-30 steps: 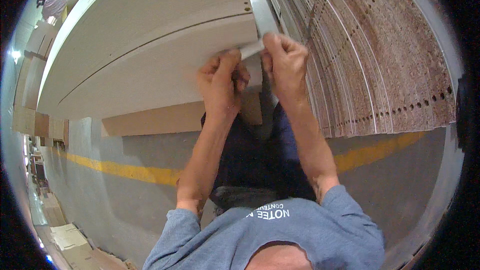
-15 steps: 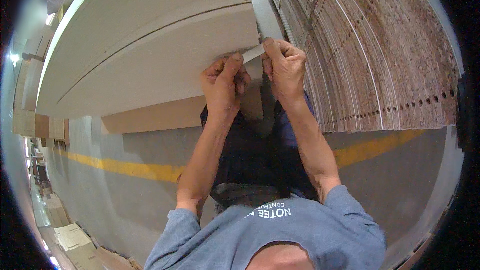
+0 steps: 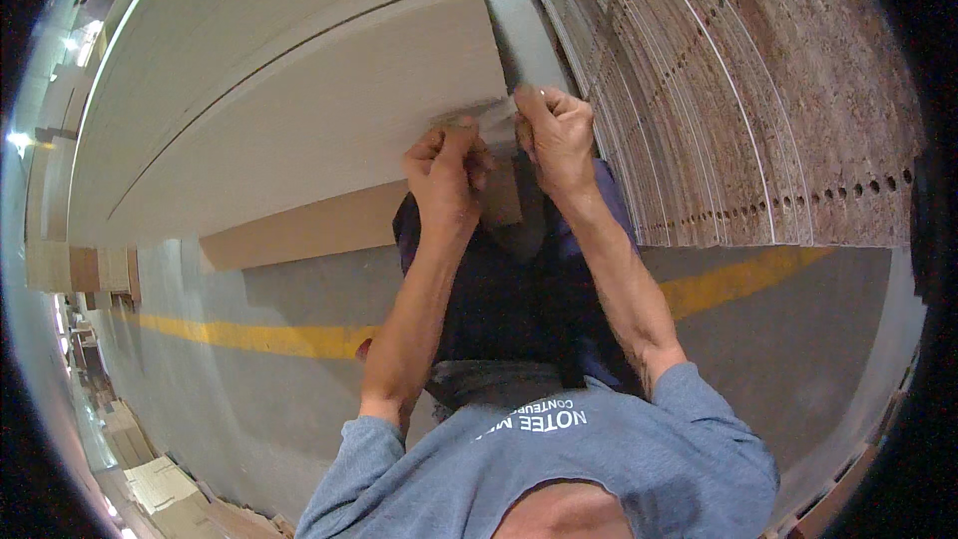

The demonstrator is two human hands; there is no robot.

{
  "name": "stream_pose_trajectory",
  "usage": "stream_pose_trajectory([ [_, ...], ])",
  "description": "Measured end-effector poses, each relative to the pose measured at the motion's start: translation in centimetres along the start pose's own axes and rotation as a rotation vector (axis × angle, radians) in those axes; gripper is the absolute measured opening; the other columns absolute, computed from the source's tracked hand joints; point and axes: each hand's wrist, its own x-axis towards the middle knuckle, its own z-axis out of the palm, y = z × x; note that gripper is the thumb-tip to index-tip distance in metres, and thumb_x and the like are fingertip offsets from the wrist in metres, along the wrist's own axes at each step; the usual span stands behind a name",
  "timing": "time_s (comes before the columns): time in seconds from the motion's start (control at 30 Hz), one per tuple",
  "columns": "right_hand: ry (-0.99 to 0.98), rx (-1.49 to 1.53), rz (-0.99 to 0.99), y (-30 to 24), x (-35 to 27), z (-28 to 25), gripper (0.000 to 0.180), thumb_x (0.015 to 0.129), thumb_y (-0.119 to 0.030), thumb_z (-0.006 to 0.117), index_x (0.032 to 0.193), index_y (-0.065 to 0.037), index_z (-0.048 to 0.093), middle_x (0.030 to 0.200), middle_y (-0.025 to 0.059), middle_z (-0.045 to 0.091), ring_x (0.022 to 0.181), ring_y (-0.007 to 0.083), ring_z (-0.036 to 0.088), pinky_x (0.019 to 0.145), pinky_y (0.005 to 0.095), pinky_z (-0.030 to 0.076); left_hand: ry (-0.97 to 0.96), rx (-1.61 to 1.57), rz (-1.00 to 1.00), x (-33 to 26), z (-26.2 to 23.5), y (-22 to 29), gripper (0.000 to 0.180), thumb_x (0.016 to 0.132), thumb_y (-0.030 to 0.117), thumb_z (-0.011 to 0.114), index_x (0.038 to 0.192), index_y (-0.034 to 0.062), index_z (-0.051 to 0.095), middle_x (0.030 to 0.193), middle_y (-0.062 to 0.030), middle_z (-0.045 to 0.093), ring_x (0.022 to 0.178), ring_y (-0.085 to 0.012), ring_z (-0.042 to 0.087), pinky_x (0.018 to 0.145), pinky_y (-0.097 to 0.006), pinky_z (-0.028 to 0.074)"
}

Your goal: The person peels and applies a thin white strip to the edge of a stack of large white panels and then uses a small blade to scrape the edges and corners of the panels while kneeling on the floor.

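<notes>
Pale panel (image 3: pixel 299 130) lay flat, stacked drilled chipboard (image 3: pixel 758 110) to its right. Left hand (image 3: pixel 446 175) and right hand (image 3: pixel 557 135) were close together, both pinched on a thin strip (image 3: pixel 496 112) at the panel's near corner. Best peeled low, evenly, along the edge.

Blue-grey short-sleeved shirt (white lettering), dark trousers, bare forearms

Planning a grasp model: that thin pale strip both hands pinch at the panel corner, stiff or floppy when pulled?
Likely floppy: the pale strip looks thin and bends between the left hand and right hand. Probably very light, since fingertips alone hold it. It may tear or crease easily; whether it sticks to the white panel is unclear.
</notes>
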Motion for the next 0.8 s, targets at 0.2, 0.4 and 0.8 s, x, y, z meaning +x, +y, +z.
stream_pose_trajectory([
  [0.2,-0.051,-0.027,-0.250,-6.3,1.6,1.5,0.035,0.087,-0.028,0.063,0.061,-0.006,0.056,0.050,-0.0038,0.047,0.042,0.0029,0.037,0.039,0.0221,0.025,-0.109,-0.015,0.217,-0.3,2.5,5.6,0.023,0.086,0.017,0.064,0.066,0.0060,0.058,0.056,-0.0037,0.055,0.042,-0.0088,0.045,0.039,-0.022,0.030],
  [0.4,0.049,-0.005,0.023,3.5,0.0,-1.6,0.038,0.089,-0.027,0.059,0.059,-0.005,0.054,0.052,-0.0047,0.048,0.048,0.0054,0.042,0.043,0.0254,0.031,-0.010,0.065,0.039,0.8,-0.9,-3.6,0.018,0.085,0.017,0.066,0.072,0.0060,0.059,0.059,-0.0019,0.054,0.045,-0.0085,0.044,0.038,-0.021,0.030],
  [0.8,0.037,0.028,-0.045,4.0,1.2,-2.1,0.031,0.088,-0.026,0.059,0.064,-0.007,0.056,0.054,-0.0040,0.046,0.048,0.0046,0.039,0.044,0.0228,0.027,0.014,0.148,0.063,0.9,-0.7,-4.2,0.028,0.086,0.019,0.065,0.062,0.0060,0.057,0.054,-0.0001,0.052,0.045,-0.0063,0.043,0.041,-0.022,0.029],
])
